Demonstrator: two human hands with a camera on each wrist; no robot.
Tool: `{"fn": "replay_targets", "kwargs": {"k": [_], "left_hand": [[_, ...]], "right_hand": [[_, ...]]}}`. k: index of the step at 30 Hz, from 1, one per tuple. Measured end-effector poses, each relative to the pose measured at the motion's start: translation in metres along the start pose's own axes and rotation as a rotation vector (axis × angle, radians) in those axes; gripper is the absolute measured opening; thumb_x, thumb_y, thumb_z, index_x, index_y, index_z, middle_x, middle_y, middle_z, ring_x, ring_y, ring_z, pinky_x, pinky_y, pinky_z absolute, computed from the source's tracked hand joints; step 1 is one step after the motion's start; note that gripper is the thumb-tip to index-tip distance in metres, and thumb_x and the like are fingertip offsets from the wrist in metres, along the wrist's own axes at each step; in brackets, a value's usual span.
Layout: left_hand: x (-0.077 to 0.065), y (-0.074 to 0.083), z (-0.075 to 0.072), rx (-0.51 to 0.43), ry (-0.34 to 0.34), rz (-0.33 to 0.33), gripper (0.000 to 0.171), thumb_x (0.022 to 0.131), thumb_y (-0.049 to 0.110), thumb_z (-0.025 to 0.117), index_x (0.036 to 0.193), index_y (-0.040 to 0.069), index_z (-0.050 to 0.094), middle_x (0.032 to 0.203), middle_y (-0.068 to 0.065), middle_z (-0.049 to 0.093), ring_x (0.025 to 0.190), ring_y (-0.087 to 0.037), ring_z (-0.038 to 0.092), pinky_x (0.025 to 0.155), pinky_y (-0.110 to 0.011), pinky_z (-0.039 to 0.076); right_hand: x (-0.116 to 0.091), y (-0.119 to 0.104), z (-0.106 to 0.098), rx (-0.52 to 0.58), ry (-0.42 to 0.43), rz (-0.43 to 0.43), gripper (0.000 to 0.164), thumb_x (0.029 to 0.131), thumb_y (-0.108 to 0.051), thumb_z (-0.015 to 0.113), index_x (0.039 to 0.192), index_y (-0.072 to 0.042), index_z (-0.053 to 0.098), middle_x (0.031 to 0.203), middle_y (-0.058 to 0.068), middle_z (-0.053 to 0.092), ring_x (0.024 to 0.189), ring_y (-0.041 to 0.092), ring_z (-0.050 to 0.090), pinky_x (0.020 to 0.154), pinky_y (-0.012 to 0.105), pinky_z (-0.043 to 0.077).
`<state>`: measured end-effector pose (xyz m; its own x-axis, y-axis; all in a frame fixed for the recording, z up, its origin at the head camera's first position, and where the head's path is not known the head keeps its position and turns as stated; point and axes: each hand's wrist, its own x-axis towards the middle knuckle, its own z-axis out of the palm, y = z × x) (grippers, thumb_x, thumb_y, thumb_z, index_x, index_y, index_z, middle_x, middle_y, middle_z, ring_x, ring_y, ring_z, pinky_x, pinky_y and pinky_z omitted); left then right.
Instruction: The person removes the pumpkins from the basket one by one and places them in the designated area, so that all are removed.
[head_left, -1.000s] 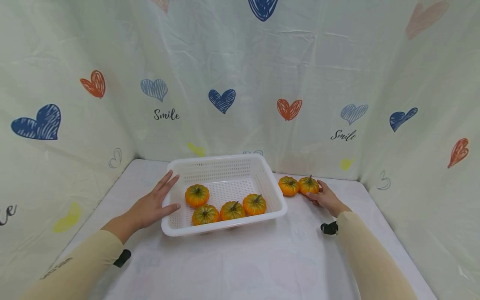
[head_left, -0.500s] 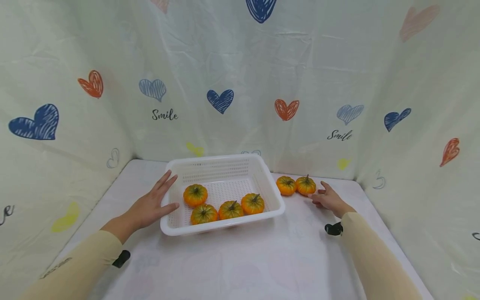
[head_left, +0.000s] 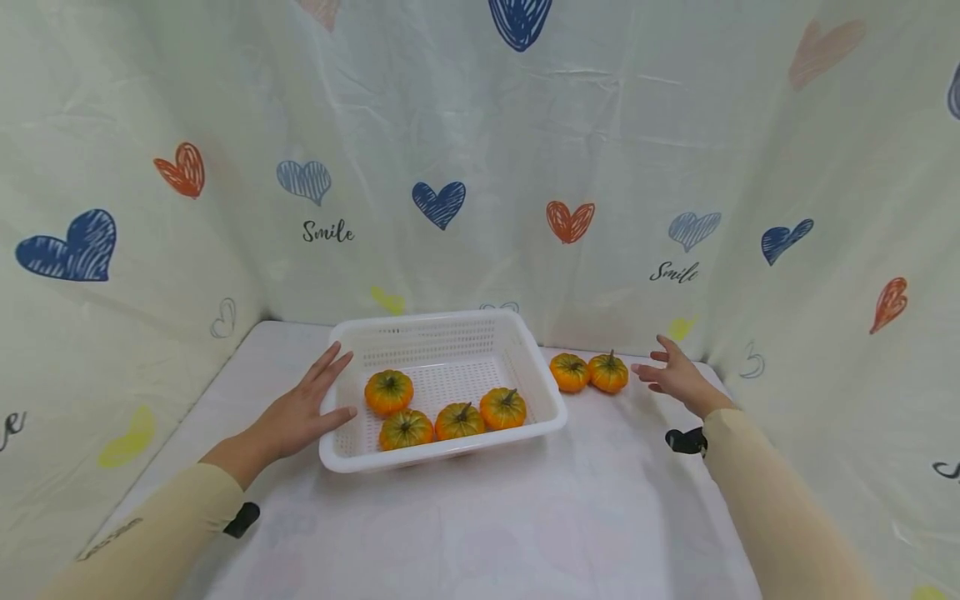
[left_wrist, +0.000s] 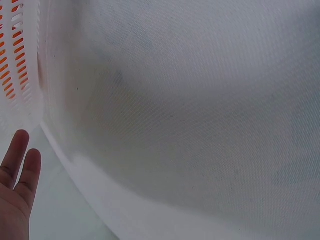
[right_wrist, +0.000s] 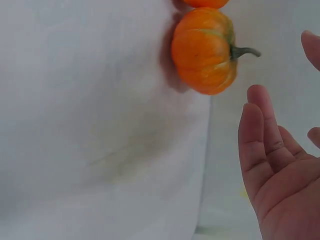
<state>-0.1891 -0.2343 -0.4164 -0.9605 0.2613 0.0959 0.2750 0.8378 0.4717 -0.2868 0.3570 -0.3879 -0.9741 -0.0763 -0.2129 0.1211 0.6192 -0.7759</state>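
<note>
A white plastic basket [head_left: 442, 454] with slotted walls holds several small orange-and-green pumpkins, one pumpkin [head_left: 388, 392] farther back and the others along its front wall. My left hand [head_left: 296, 417] is spread at the basket's left rim, fingers extended. Two more pumpkins stand side by side on the table, right of the basket: one pumpkin [head_left: 569, 372] by its wall, the other pumpkin [head_left: 608, 373] with its stem up. Just right of that outer pumpkin, my right hand [head_left: 678, 379] is held apart from it, fingers loosely extended and holding nothing. The right wrist view shows a gap between fingertips and pumpkin [right_wrist: 205, 52].
A white cloth covers the table [head_left: 480, 525]. Behind and on both sides hangs a pale curtain [head_left: 495, 117] printed with hearts and the word "Smile", close to the table's back edge. Dark straps [head_left: 686, 440] sit at the wrists.
My right hand has let go of the outer pumpkin and drawn away to the right. That pumpkin stays beside the other one. The left hand has stayed at the basket rim.
</note>
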Motion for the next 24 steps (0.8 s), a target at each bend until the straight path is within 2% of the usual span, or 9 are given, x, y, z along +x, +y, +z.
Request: {"fn": "replay_targets", "kwargs": {"k": [8, 14, 21, 24], "left_hand": [[0.001, -0.001, 0.001, 0.005, 0.0, -0.002, 0.084, 0.094, 0.04, 0.063, 0.159, 0.009, 0.019, 0.166, -0.012, -0.001, 0.136, -0.052, 0.034, 0.094, -0.067, 0.044], [0.0, 0.001, 0.0, -0.002, -0.005, -0.007, 0.084, 0.094, 0.04, 0.064, 0.159, 0.009, 0.02, 0.166, -0.012, -0.001, 0.137, -0.052, 0.033, 0.094, -0.067, 0.043], [0.0, 0.0, 0.0, 0.002, -0.002, -0.016, 0.085, 0.094, 0.041, 0.064, 0.159, 0.011, 0.019, 0.166, -0.012, -0.001, 0.136, -0.053, 0.034, 0.094, -0.067, 0.043], [0.001, 0.0, 0.001, 0.0, 0.002, -0.012, 0.085, 0.094, 0.041, 0.064, 0.159, 0.011, 0.019, 0.166, -0.012, -0.001, 0.136, -0.053, 0.034, 0.093, -0.067, 0.043]], "right_hand": [[0.003, -0.056, 0.001, -0.023, 0.02, -0.13, 0.1, 0.095, -0.033, 0.069, 0.161, -0.017, -0.005, 0.16, 0.027, 0.015, 0.126, 0.049, 0.048, 0.103, 0.057, 0.042], [0.004, -0.096, 0.016, -0.079, -0.021, -0.188, 0.099, 0.094, -0.033, 0.071, 0.161, -0.02, 0.0, 0.161, 0.022, 0.021, 0.123, 0.048, 0.052, 0.102, 0.061, 0.04], [0.006, -0.133, 0.039, -0.135, -0.084, -0.27, 0.091, 0.095, -0.027, 0.069, 0.162, -0.022, 0.008, 0.159, 0.017, 0.028, 0.128, 0.043, 0.049, 0.1, 0.057, 0.045], [0.008, -0.149, 0.052, -0.162, -0.111, -0.289, 0.091, 0.094, -0.03, 0.07, 0.161, -0.023, 0.01, 0.158, 0.015, 0.031, 0.126, 0.039, 0.051, 0.1, 0.054, 0.046]]}}
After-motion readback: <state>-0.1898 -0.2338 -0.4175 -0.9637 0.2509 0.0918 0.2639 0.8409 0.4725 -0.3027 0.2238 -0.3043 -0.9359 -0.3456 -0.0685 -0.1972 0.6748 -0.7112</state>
